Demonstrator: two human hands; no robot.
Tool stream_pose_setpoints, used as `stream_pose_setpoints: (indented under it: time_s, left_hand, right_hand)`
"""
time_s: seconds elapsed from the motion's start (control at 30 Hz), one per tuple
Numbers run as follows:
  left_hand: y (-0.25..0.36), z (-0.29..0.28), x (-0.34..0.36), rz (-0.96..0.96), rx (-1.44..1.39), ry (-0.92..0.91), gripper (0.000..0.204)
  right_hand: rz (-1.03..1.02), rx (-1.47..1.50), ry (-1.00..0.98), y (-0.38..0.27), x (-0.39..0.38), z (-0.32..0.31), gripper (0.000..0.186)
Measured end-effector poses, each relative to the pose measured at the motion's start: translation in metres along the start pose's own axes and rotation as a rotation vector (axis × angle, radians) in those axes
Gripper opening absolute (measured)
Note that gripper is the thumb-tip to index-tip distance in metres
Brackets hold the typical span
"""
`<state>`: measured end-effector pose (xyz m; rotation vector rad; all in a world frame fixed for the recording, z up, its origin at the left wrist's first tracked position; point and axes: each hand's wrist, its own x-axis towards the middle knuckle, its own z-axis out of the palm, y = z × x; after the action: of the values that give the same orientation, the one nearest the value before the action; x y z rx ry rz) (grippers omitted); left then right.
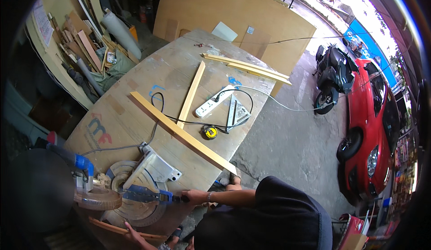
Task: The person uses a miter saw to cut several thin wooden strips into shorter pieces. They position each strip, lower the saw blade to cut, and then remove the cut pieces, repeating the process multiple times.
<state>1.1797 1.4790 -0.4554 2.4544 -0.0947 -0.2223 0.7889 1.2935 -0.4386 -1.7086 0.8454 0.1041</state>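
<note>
My right hand (pixel 195 197) is wrapped round the handle of a blue and grey miter saw (pixel 143 193), its wrist wearing a bracelet. At the lower edge, my left hand (pixel 133 236) grips a thin wooden strip (pixel 107 225) lying beside the saw's round base; part of that hand is cut off. The saw's lowered head hides where its blade is. Beyond the saw's metal fence (pixel 155 165), a long wooden strip (pixel 179 131) lies slantwise over another strip (pixel 192 92).
On the worktable (pixel 121 128) are a yellow tape measure (pixel 209 132), a white power strip (pixel 214 101), a triangular square (pixel 238 113) and looping black cable. More strips (pixel 251 68) lie at the far edge. Scrap wood leans far left; a motorcycle (pixel 334 72) and red car (pixel 370 124) stand right.
</note>
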Motion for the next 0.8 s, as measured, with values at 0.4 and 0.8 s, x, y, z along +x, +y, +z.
stream_pose_setpoints:
  time_s: [0.4,0.8]
  left_hand:
    - [-0.017,0.007,-0.003,0.185,0.207,0.177,0.075]
    - [0.035,-0.011,-0.033,0.232,-0.355,0.078,0.041]
  right_hand:
    - [0.012,-0.106,-0.037,-0.024,0.010,-0.069,0.057]
    - [0.091,-0.098,0.180,-0.006,0.016,-0.028,0.057]
